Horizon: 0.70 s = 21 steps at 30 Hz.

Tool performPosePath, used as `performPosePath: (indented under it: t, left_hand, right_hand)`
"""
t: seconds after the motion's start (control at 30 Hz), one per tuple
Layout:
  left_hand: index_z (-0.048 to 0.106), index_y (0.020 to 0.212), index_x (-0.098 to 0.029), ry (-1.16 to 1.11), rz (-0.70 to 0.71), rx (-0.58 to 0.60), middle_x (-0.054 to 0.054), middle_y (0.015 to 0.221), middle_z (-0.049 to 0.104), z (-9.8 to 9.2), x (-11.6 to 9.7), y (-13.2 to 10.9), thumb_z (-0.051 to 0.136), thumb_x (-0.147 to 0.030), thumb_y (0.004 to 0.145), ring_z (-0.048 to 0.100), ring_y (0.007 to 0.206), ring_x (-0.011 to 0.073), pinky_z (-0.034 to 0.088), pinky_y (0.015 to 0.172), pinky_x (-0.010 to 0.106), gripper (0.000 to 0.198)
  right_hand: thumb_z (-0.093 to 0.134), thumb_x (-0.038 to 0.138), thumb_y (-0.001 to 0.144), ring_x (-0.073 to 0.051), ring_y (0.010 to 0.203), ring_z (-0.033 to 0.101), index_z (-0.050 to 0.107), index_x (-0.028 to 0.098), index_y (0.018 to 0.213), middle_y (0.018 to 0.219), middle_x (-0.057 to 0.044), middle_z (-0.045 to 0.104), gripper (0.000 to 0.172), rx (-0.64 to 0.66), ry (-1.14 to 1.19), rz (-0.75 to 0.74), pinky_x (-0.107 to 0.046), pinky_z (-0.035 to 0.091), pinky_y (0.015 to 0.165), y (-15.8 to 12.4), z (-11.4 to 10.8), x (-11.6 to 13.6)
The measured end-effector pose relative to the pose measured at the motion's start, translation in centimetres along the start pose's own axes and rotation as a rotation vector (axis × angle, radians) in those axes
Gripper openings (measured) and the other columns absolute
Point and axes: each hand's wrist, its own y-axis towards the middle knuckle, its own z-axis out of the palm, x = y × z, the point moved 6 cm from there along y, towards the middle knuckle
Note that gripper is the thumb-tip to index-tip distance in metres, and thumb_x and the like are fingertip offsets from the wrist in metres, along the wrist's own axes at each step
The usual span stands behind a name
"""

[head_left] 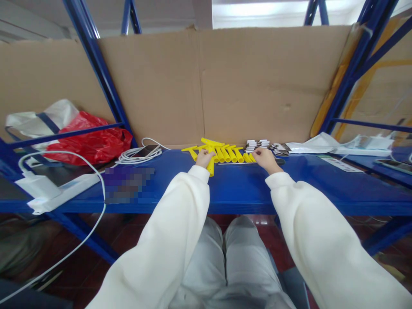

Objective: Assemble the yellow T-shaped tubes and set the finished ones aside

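Observation:
Several yellow plastic T-shaped parts (225, 153) lie in a row at the back of the blue shelf (238, 189). My left hand (204, 158) is closed round one yellow part (210, 166) that sticks out toward me. My right hand (265, 159) rests at the right end of the row, its fingers curled on the yellow pieces; what it grips is hidden. Small white and dark pieces (256, 144) are stacked just behind my right hand. Both arms wear white sleeves.
A cardboard sheet (251, 81) backs the shelf. A coiled white cable and a phone (141, 153) lie at the left, with a red bag (90, 139) and a white power strip (51, 191) beyond. White packets (322, 143) lie at the right. Blue rack posts (99, 73) stand on both sides.

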Motion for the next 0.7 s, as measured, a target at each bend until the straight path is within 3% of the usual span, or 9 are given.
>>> performPosePath:
  t: [0.1,0.17,0.27,0.37,0.5,0.7]
  left_hand:
    - [0.058,0.092,-0.024,-0.173,-0.052,0.030,-0.009,0.060,0.054,0.6,-0.7,-1.1,0.068,-0.011,0.087,0.051,0.046,0.0108,0.041,0.049,0.021,0.018]
    - [0.057,0.095,-0.024,-0.305,-0.064,0.058,-0.008,0.062,0.056,1.3,-1.3,-1.8,0.062,-0.019,0.097,0.048,0.043,0.0096,0.040,0.048,0.020,0.007]
    - [0.057,0.092,-0.022,-0.348,-0.087,0.108,-0.006,0.064,0.060,2.5,-1.8,-2.5,0.052,-0.022,0.104,0.046,0.041,0.0098,0.038,0.046,0.022,0.013]
    - [0.060,0.089,-0.021,-0.298,-0.076,0.139,-0.006,0.061,0.059,3.5,-1.9,-2.4,0.057,-0.018,0.100,0.048,0.043,0.0095,0.042,0.050,0.021,0.012]
    - [0.067,0.087,-0.019,-0.201,-0.067,0.117,-0.003,0.060,0.060,3.3,-1.5,-1.6,0.064,-0.019,0.094,0.063,0.056,0.0146,0.057,0.066,0.027,0.008]
    - [0.074,0.092,-0.018,0.131,-0.031,0.110,0.006,0.073,0.074,1.4,-0.4,-0.7,0.064,-0.020,0.087,0.078,0.083,0.0266,0.064,0.084,0.039,0.011]
  right_hand:
    - [0.059,0.014,0.094,-0.028,0.100,0.078,0.083,0.016,0.091,0.101,-0.013,0.085,0.024,0.000,0.040,-0.013,-0.032,0.055,0.088,0.1,0.2,0.0]
    - [0.060,0.013,0.093,-0.027,0.097,0.078,0.082,0.016,0.088,0.099,-0.012,0.084,0.022,0.005,0.063,-0.019,-0.032,0.055,0.088,0.1,0.3,0.1]
    - [0.060,0.013,0.092,-0.025,0.093,0.077,0.080,0.016,0.085,0.095,-0.011,0.084,0.022,0.011,0.089,-0.022,-0.030,0.055,0.087,0.0,0.4,0.3]
    - [0.061,0.014,0.092,-0.025,0.091,0.076,0.080,0.017,0.084,0.094,-0.011,0.083,0.021,0.032,0.081,-0.004,-0.029,0.054,0.084,-0.1,0.3,0.5]
    - [0.058,0.018,0.095,-0.028,0.100,0.076,0.083,0.018,0.094,0.103,-0.013,0.084,0.025,0.039,-0.019,0.016,-0.033,0.053,0.089,-0.3,-0.1,0.7]
    - [0.053,0.022,0.097,-0.037,0.127,0.068,0.084,0.021,0.122,0.131,-0.018,0.078,0.040,0.070,-0.278,0.045,-0.059,0.044,0.112,-0.2,-1.3,-1.1]
